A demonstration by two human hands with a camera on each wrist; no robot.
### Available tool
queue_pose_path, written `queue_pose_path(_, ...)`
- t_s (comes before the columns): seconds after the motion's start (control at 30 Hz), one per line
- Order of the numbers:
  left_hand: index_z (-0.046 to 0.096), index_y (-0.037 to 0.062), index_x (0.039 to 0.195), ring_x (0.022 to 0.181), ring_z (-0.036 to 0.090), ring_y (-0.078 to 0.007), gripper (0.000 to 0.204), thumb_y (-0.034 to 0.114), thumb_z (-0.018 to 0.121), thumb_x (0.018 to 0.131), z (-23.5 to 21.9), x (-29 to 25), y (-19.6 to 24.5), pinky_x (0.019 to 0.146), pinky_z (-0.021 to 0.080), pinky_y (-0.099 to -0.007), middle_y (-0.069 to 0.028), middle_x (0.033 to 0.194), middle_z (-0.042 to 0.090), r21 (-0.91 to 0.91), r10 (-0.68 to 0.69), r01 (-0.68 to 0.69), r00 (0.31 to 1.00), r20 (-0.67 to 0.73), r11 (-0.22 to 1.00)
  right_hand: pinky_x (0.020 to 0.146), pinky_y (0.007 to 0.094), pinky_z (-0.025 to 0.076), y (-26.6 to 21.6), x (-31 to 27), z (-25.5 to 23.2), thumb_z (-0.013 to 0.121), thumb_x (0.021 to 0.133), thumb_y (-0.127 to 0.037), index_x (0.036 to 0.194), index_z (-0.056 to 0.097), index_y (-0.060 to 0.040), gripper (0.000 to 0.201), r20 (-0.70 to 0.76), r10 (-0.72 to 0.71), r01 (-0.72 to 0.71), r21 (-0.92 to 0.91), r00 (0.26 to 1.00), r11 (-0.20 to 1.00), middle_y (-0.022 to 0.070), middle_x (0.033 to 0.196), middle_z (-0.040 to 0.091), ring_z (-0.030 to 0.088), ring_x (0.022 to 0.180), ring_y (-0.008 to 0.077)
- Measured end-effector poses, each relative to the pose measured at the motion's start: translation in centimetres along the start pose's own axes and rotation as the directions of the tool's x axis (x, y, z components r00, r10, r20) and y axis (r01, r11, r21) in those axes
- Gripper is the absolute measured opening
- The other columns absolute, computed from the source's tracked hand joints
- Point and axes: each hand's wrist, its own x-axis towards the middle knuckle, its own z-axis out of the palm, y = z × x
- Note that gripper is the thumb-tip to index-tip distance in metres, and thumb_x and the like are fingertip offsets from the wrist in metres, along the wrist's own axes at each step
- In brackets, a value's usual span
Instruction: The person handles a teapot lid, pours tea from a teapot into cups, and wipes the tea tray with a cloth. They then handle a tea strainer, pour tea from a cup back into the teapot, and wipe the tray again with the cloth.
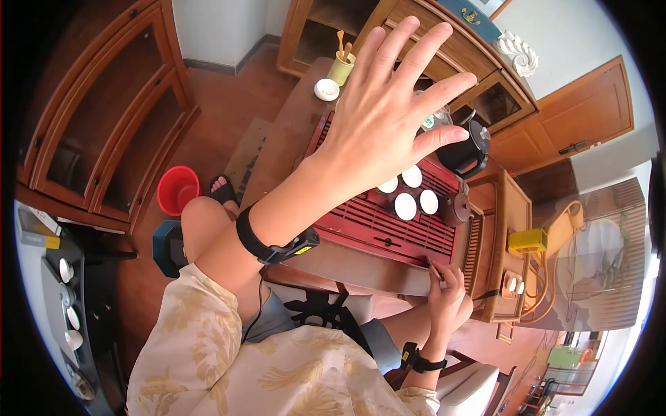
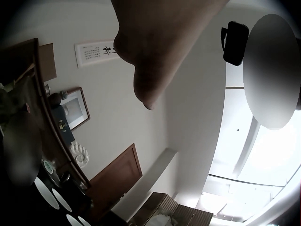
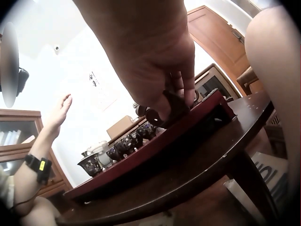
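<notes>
My left hand (image 1: 395, 104) is raised high over the table in the head view, fingers spread and holding nothing. It overlaps part of the red slatted tea tray (image 1: 378, 239). At the tray's front edge, my right hand (image 1: 447, 295) pinches a small dark object (image 3: 176, 109) between thumb and curled fingers; its kind cannot be told. Several cups (image 1: 405, 206), white inside and dark patterned outside, stand on the tray. Beside them is a brown teapot (image 1: 456, 209), a short way beyond the right hand.
A black kettle (image 1: 475, 144) stands past the tray. A small white bowl (image 1: 326, 89) and a green utensil holder (image 1: 341, 69) are at the table's far end. On the floor is a red bucket (image 1: 178, 191). A wooden stand bears a yellow box (image 1: 527, 241) at the right.
</notes>
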Motion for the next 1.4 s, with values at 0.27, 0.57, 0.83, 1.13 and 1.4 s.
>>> queue_pose_path(0.27,0.080,0.0109,0.127,0.158,0.038,-0.0458,0.057,0.060,0.075,0.100,0.3,-0.2,0.0,0.129,0.032,-0.0678,-0.0175,0.172,0.045,0.020,0.002,-0.002,1.000,0.007,1.000,0.087,0.0402,0.057,0.3,-0.2,0.2,0.083,0.094,0.001,0.112,0.083,0.0011,0.018,-0.011,-0.006,0.006,0.004,1.000,1.000,0.0133,0.102,0.076,0.073,0.096,0.0312)
queue_pose_path(0.57,0.076,0.0037,0.093,0.161,0.036,-0.0471,0.061,0.064,0.071,0.102,0.4,-0.1,-0.1,0.131,0.028,-0.0688,-0.0250,0.168,0.051,0.022,0.000,0.000,1.000,0.007,1.000,0.088,0.0408,0.057,0.2,-0.3,0.2,0.084,0.092,0.002,0.112,0.083,0.0008,0.020,-0.014,0.006,-0.005,0.016,1.000,1.000,0.0128,0.102,0.076,0.073,0.097,0.0319)
queue_pose_path(0.83,0.076,0.0038,0.103,0.159,0.041,-0.0460,0.050,0.054,0.076,0.101,0.1,-0.1,0.1,0.130,0.030,-0.0666,-0.0251,0.166,0.053,-0.015,-0.027,0.027,0.999,0.024,1.000,0.089,0.0398,0.056,0.3,-0.3,0.1,0.084,0.093,0.001,0.114,0.084,0.0010,0.021,0.001,0.019,-0.019,0.019,1.000,1.000,0.0127,0.102,0.076,0.072,0.097,0.0306)
queue_pose_path(1.13,0.073,0.0040,0.130,0.155,0.048,-0.0431,0.040,0.033,0.078,0.103,0.5,-0.1,0.0,0.129,0.036,-0.0620,-0.0218,0.163,0.056,-0.013,-0.006,0.005,1.000,-0.005,1.000,0.090,0.0395,0.056,0.2,-0.3,0.1,0.084,0.093,0.001,0.114,0.084,0.0015,0.021,0.003,0.031,-0.031,0.033,1.000,0.999,0.0128,0.103,0.076,0.072,0.097,0.0303)
queue_pose_path(1.4,0.071,0.0136,0.147,0.156,0.048,-0.0413,0.054,0.036,0.083,0.100,-0.2,-0.3,0.0,0.127,0.038,-0.0635,-0.0155,0.160,0.060,-0.097,-0.073,0.080,0.994,0.076,0.992,0.088,0.0394,0.056,0.3,-0.4,0.2,0.083,0.094,0.001,0.114,0.084,0.0021,0.020,0.001,0.030,-0.030,0.035,1.000,0.999,0.0132,0.103,0.075,0.072,0.097,0.0301)
